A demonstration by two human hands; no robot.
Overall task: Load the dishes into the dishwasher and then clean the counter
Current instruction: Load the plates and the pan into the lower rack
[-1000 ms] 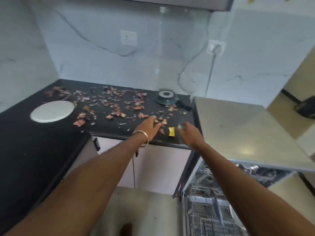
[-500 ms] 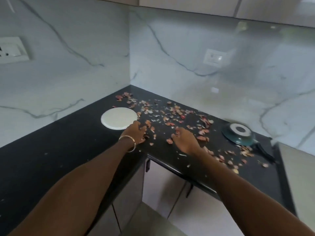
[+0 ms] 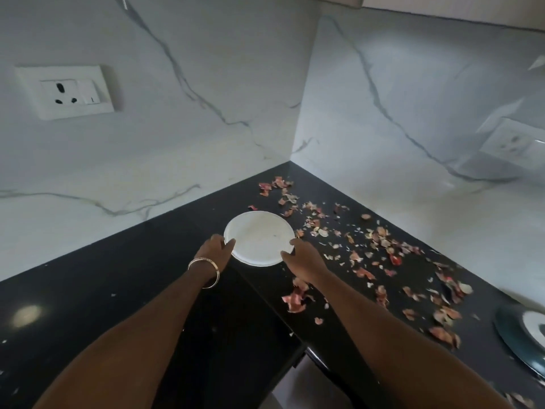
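A round white plate (image 3: 261, 236) lies on the black counter (image 3: 118, 287) near the inner corner. My left hand (image 3: 215, 250), with a gold bangle on the wrist, grips the plate's left rim, thumb over the edge. My right hand (image 3: 303, 259) holds the plate's right rim with its fingers at the edge. Onion peels (image 3: 380, 246) lie scattered over the counter to the right of the plate, some of them close under my right forearm.
A dark green pan lid (image 3: 525, 338) sits at the far right of the counter. Marble walls close the corner behind the plate. A white socket (image 3: 66, 93) is on the left wall, another socket (image 3: 516, 143) on the right wall. The counter's front edge runs under my arms.
The view swung left from the dishwasher to the corner. Both hands moved from the counter's front edge across the peels and now hold the white plate on either side.
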